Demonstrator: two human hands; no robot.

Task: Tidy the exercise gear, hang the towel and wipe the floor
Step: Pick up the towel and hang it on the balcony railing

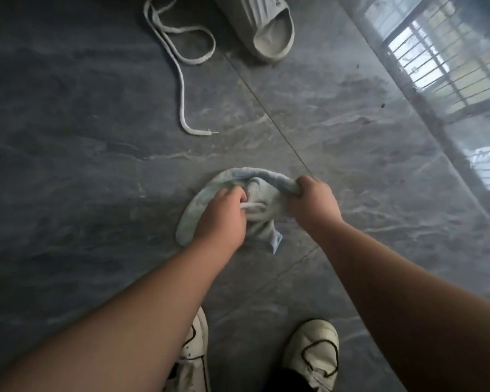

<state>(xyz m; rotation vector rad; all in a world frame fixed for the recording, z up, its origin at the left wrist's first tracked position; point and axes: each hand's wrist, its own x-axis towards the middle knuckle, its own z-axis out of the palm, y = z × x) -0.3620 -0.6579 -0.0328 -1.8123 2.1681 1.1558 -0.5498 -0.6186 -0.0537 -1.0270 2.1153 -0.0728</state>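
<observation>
A pale blue towel [207, 190] lies bunched on the dark grey tiled floor [82, 137] in front of me. My left hand [224, 216] presses down on its middle, fingers closed around a fold with a white loop. My right hand [314, 199] grips the rolled upper right edge of the towel. A corner of the cloth sticks out below, between my wrists. A white rope [181, 89] lies loose on the floor further ahead, its end pointing towards the towel.
A grey slide sandal [266, 26] sits at the top beside the rope. My two white sneakers [311, 355] stand at the bottom. A bright window reflection [447, 66] shines on the floor at the right.
</observation>
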